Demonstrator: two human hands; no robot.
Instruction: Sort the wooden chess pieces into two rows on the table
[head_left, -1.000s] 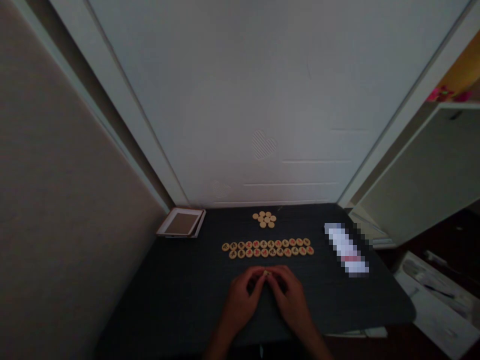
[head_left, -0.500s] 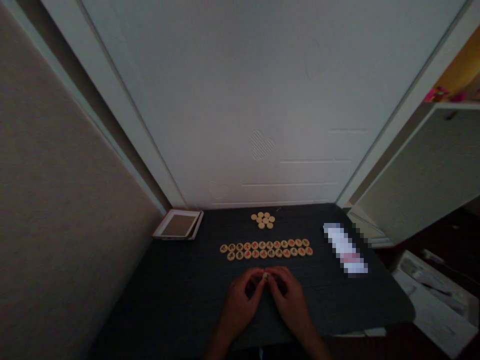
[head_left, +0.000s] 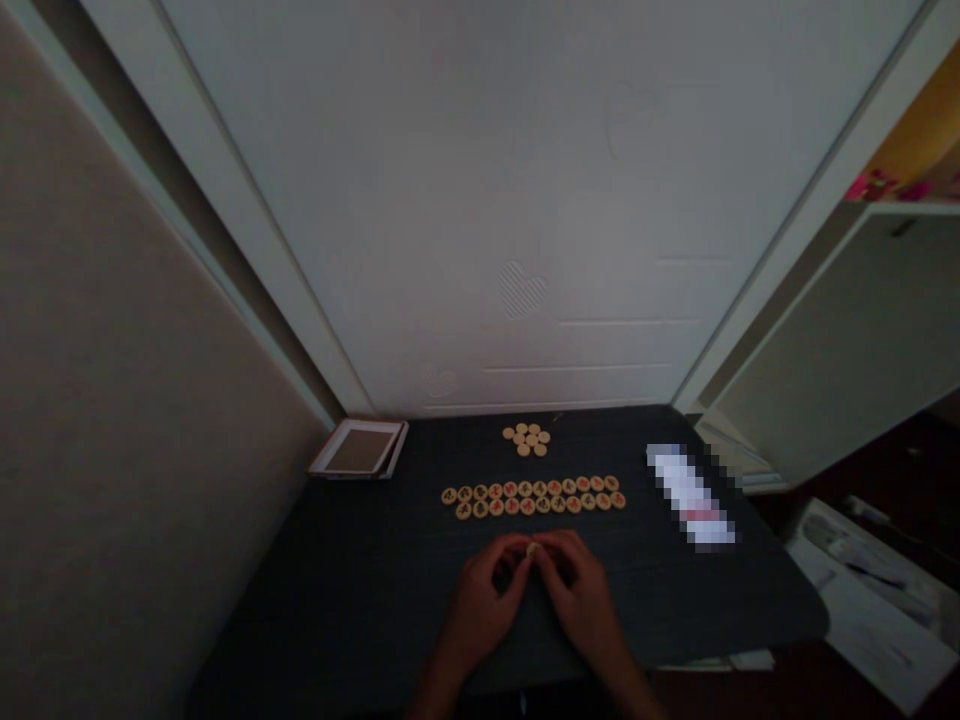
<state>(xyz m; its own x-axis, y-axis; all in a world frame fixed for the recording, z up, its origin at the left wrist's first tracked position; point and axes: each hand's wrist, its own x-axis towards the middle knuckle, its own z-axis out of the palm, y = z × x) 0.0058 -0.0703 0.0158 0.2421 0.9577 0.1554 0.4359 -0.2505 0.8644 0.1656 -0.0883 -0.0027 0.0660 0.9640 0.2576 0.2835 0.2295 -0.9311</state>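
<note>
Between my fingertips is one small round wooden Chinese chess piece (head_left: 532,550), mostly covered by the fingers. My left hand (head_left: 487,585) pinches it from the left with thumb and forefinger. From the other side my right hand (head_left: 576,580) pinches the same piece, so the hands meet above the front of the table. Just beyond them lie two rows of chess pieces (head_left: 526,507), face up with red and dark characters. Farther back, a loose cluster of chess pieces (head_left: 532,440) shows plain faces.
The dark table (head_left: 360,580) meets a white panel (head_left: 480,200) at the back. A framed, tray-like box (head_left: 360,450) sits at the back left. On the right lies a pixelated white item (head_left: 690,495). Beyond the right edge, a white box (head_left: 877,610) stands lower down.
Both hands keep their pinch on the piece, with hardly any movement. The rows and the cluster stay as they were; the view shifts very slightly.
</note>
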